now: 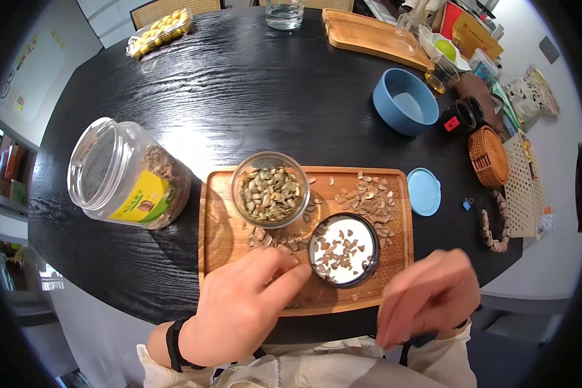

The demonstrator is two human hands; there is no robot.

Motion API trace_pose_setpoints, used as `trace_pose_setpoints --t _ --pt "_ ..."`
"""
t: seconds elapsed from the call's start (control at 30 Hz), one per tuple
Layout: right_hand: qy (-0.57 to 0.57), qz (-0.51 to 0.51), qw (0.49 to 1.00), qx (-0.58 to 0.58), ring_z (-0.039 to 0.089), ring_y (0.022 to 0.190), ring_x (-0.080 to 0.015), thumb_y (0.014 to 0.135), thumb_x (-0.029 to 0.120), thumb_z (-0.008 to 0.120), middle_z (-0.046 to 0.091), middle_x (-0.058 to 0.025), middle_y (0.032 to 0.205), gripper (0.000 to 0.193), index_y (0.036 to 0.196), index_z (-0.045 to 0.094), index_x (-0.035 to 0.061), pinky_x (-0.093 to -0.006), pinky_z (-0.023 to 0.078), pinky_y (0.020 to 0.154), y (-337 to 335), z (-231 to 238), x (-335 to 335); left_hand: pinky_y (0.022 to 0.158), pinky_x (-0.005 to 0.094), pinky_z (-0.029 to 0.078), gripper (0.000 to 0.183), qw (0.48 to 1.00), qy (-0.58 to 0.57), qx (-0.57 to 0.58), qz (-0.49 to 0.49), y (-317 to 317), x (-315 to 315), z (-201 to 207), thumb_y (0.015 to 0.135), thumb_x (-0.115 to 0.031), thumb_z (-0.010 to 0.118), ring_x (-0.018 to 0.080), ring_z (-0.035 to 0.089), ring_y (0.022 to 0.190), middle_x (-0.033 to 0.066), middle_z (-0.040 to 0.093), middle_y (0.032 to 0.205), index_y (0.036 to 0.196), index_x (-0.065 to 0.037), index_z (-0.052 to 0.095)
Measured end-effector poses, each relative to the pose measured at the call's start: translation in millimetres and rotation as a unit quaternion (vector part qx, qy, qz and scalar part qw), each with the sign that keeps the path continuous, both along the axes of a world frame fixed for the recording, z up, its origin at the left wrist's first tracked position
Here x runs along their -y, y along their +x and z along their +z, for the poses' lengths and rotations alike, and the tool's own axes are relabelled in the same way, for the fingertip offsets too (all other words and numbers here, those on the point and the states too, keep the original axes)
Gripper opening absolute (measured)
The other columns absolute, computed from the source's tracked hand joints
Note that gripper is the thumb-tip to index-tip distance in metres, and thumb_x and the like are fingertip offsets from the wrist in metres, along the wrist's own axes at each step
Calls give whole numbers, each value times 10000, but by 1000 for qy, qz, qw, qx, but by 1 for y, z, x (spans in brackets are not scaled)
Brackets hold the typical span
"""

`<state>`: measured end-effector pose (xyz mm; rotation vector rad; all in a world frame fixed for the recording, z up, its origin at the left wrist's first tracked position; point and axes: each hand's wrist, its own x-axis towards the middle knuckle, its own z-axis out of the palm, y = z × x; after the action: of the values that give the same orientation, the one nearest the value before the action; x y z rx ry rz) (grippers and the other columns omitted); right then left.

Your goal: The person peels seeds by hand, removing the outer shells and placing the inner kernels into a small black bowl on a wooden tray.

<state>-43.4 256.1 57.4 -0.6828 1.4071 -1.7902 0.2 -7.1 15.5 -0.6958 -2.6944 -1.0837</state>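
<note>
The left hand (239,310) is placed on the near edge of the wooden tray (216,239), its fingers curled and its fingertips (291,268) set among loose seeds (271,240); whether a seed is pinched cannot be told. The right hand (427,297) is held just off the tray's near right corner, fingers bent downward, and its grip cannot be told. Between the hands a dark-rimmed white dish (343,249) of shells is seated on the tray. A glass bowl (269,189) of seeds is positioned behind it. A plastic jar (126,174) is laid on its side on the black table (252,90)
</note>
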Motion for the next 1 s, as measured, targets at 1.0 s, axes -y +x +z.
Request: trace_pose_setpoints --t 1.0 --pt "-243 88 965 36 680 839 -265 912 -3 717 700 -115 940 48 953 704 -24 -335 539 700 32 -15 24 477 299 438 109 996 -45 41 60 -2 -11 -7 826 -40 800 199 595 509 92 625 616 896 -5 725"
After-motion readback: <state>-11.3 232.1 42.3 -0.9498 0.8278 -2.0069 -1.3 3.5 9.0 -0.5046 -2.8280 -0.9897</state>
